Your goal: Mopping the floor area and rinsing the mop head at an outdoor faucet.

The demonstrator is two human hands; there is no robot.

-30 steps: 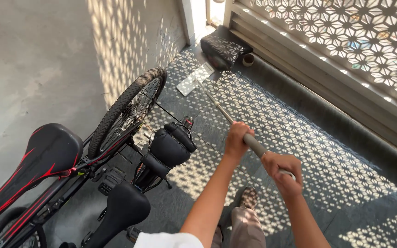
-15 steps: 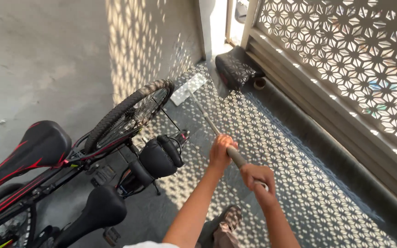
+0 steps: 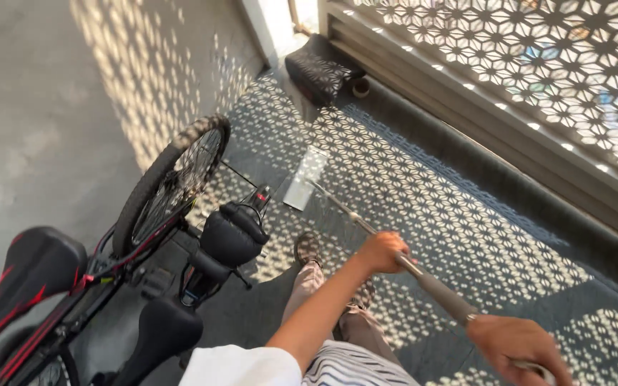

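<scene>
Head cam: 1 mop pole (image 3: 423, 277), 2 hands gripping it, flat mop head (image 3: 306, 177) on floor ahead.
Left hand (image 3: 383, 251) mid-pole, right hand (image 3: 520, 345) at top end, part cut off; 2 bike saddles (image 3: 26, 275), 1 wheel (image 3: 173, 182).

— What are you holding?
— Your left hand (image 3: 383, 251) is wrapped round the mop handle (image 3: 402, 266) midway, and your right hand (image 3: 518, 343) grips its upper end.
— And the head?
— The flat mop head (image 3: 306, 178) lies on the patterned floor (image 3: 466, 214), near the bicycle wheel (image 3: 173, 179) and the black saddle (image 3: 33, 264).
</scene>
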